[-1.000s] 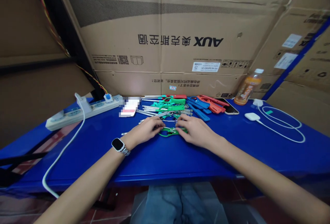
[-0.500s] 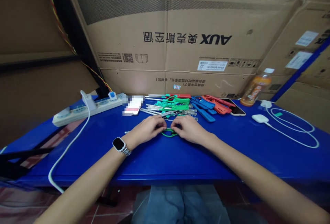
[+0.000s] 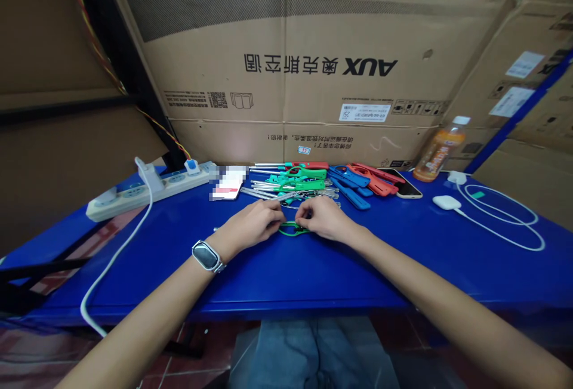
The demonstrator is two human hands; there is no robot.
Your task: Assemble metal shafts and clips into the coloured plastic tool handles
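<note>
Table (image 3: 358, 278), blue. Right hand (image 3: 326, 217): fingers bent inward, at green lighter's (image 3: 293, 234) right end. Left hand (image 3: 257, 222): fingers curled, over rod. Pinch, either hand: cannot tell. Lighter mid-table, long axis along front edge, pointing toward left edge.

A power strip (image 3: 176, 179) is lying near the back left corner of the bench (image 3: 286, 281), its white cable (image 3: 83, 310) trailing toward the front edge. Along the back edge, a dark-screened phone (image 3: 410, 187) is lying beside an upright drink bottle (image 3: 439, 153). Farther right, a small white device (image 3: 446, 202) is resting, its white cord (image 3: 532, 249) looping. A cardboard panel (image 3: 268, 31) is rising behind.
</note>
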